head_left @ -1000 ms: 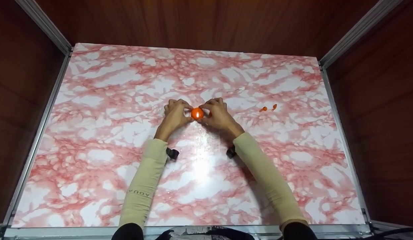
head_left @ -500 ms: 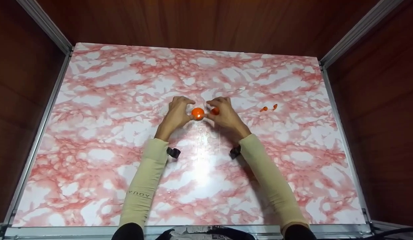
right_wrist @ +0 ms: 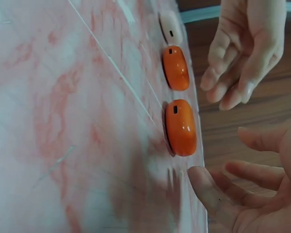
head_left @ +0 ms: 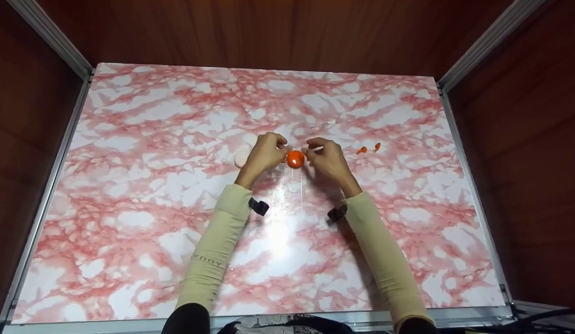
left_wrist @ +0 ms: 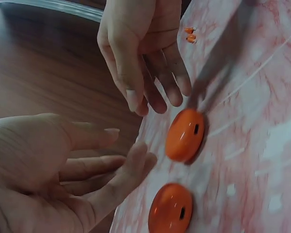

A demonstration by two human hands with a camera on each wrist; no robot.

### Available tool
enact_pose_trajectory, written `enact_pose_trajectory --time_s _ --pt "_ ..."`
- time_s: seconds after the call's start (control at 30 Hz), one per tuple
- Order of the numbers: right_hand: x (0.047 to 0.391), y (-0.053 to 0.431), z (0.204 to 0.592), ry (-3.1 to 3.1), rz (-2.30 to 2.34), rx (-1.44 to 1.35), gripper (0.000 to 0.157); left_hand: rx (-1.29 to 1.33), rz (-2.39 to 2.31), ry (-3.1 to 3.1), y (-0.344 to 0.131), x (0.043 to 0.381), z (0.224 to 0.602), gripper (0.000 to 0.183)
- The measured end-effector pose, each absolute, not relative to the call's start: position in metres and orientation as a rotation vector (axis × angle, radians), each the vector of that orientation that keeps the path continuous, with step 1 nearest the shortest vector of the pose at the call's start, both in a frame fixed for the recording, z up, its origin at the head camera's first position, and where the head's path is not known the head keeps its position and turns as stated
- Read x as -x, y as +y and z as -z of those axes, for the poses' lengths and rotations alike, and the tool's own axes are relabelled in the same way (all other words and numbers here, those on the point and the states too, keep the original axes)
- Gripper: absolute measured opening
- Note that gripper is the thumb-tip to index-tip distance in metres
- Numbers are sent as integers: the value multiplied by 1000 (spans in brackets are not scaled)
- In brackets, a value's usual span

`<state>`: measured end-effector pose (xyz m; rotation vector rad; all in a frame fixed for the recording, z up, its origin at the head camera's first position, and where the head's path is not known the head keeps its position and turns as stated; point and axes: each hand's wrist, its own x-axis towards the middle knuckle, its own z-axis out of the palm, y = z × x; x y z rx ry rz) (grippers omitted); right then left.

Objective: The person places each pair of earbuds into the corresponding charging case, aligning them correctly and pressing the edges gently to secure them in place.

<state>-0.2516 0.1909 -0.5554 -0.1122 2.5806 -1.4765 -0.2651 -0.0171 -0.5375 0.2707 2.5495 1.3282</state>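
A glossy round orange earbud charging case (head_left: pixel 295 159) lies between the two hands. My left hand (head_left: pixel 268 152) hovers at its left, fingers loosely bent and thumb apart from them. A second orange case (left_wrist: pixel 169 208) lies below that hand in the left wrist view; the head view mostly hides it behind the hand. My right hand (head_left: pixel 328 157) is beside the first case, thumb near its right edge, holding nothing. The right wrist view shows both orange cases in a row with a white case (right_wrist: pixel 171 28), their charging ports visible.
Two orange earbuds (head_left: pixel 362 150) lie apart from the cases, to the right of my right hand. The red-and-white marbled table (head_left: pixel 143 213) is bounded by metal rails and dark wooden panels (head_left: pixel 250 37) at the back and sides.
Both hands have let go of the left orange case and moved right to either side of the other one. The white case, earlier covered by my left hand, now shows at its left.
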Motion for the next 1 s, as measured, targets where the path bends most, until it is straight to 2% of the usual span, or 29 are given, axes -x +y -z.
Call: enact_pose_trajectory --time_s 0.1,0.3,0.47,0.63,0.77,0.87,1.0 --pt "250 193 558 2539 1500 68 39 -291 -1275 2598 -9 267 540 21" --pt "248 195 562 2484 1516 -1 33 -279 -1154 2676 0 268 545 51" --pt "248 194 568 2327 1657 -83 28 -219 -1106 2648 5 265 548 52" --pt "247 189 573 2260 1741 -163 26 -166 -1099 2607 11 266 555 45" --pt "245 188 576 2293 1734 -176 25 -110 -1069 2637 17 282 595 39" --pt "245 189 576 2283 1754 -184 25 -68 -1085 2659 19 287 607 32" --pt "246 193 575 2220 1878 -197 26 -13 -1247 2624 17 268 572 15"
